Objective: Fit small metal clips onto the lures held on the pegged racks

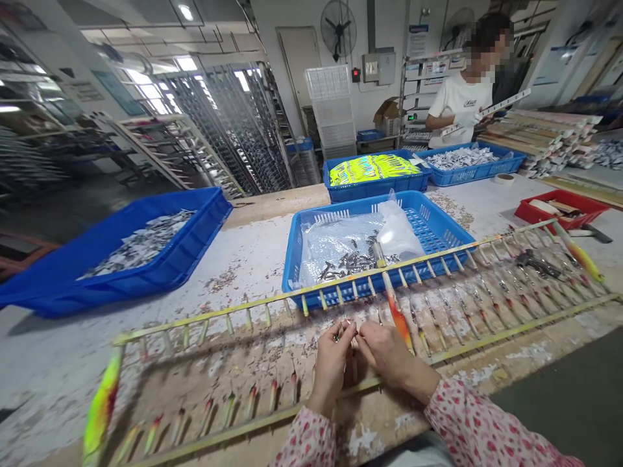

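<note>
My left hand [335,358] and my right hand [385,350] meet over the near side of a long wooden rack [270,425]. The fingers of both are pinched together. A small shiny piece shows at the left fingertips, too small to name. Short pegs with coloured tips [252,401] stand along the rack's near rail to the left. Just right of my right hand is an orange-and-yellow painted crossbar [400,318]. Further right, small shiny dark pieces [479,301] span between the two rails.
Behind the rack stands a blue basket [287,259] with plastic bags and dark pieces. A blue bin [195,275] is at left. Farther back are a tray of yellow packets [374,170] and a tray of white pieces [462,157]. A red tray [591,206] lies right. A co-worker [462,97] holds a strip.
</note>
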`<state>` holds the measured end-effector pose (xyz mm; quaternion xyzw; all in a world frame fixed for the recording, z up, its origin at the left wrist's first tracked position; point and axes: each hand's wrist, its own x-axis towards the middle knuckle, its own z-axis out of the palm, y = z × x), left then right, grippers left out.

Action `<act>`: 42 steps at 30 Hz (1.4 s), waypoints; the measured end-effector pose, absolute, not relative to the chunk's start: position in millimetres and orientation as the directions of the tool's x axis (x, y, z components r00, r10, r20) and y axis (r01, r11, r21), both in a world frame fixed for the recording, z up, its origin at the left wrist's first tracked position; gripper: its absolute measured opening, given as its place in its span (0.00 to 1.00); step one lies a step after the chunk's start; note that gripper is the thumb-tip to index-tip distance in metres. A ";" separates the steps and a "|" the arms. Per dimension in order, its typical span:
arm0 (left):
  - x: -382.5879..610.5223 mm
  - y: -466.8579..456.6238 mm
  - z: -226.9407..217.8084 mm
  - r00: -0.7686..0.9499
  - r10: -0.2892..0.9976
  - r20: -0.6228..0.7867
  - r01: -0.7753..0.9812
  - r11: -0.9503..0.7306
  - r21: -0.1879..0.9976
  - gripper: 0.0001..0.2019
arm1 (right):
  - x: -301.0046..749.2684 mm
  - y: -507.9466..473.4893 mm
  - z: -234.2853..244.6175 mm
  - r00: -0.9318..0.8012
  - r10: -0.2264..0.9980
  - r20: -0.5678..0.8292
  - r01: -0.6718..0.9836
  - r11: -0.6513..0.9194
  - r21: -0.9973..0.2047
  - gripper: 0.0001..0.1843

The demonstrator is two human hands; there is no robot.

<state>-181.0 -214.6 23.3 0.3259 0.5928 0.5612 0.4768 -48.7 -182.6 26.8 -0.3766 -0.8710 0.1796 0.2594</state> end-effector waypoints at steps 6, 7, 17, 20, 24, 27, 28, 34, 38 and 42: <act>-198.0 -204.1 31.9 -0.288 0.951 0.115 0.446 0.027 0.895 0.15 | -50.8 -131.7 46.7 -0.513 0.778 0.361 0.511 0.615 -0.600 0.10; -199.0 -201.7 31.6 -0.267 0.955 0.131 0.493 0.019 0.870 0.15 | -53.9 -122.0 51.4 -0.484 0.791 0.375 0.500 0.602 -0.623 0.09; -192.9 -194.4 33.8 -0.228 0.960 0.164 0.558 -0.010 0.830 0.13 | -73.9 -92.2 54.7 -0.485 0.860 0.159 0.376 0.369 -0.850 0.10; -189.0 -193.7 35.4 -0.205 0.962 0.180 0.568 -0.033 0.823 0.13 | -71.7 -91.1 52.6 -0.489 0.860 0.150 0.330 0.341 -0.880 0.10; -186.8 -194.4 34.1 -0.151 0.958 0.244 0.611 -0.104 0.785 0.12 | -71.4 -90.0 53.9 -0.491 0.854 0.172 0.357 0.377 -0.855 0.09; -191.2 -195.9 33.9 -0.080 0.948 0.308 0.693 -0.169 0.701 0.11 | -66.8 -97.9 57.4 -0.483 0.842 0.240 0.391 0.453 -0.801 0.11; -193.7 -196.1 34.1 -0.064 0.946 0.318 0.713 -0.179 0.678 0.11 | -63.3 -103.7 58.2 -0.478 0.832 0.280 0.407 0.493 -0.769 0.11; -208.0 -192.0 35.0 0.048 0.964 0.261 0.719 -0.215 0.661 0.10 | -35.5 -164.9 40.2 -0.613 0.787 0.065 0.603 0.520 -0.605 0.08; -209.2 -191.2 38.9 0.085 0.978 0.189 0.691 -0.195 0.696 0.09 | -34.6 -193.0 12.2 -0.610 0.790 0.061 0.528 0.462 -0.712 0.12; -209.7 -196.8 44.9 0.109 0.981 0.160 0.665 -0.191 0.722 0.10 | -40.1 -194.5 -3.3 -0.547 0.832 0.096 0.471 0.401 -0.786 0.10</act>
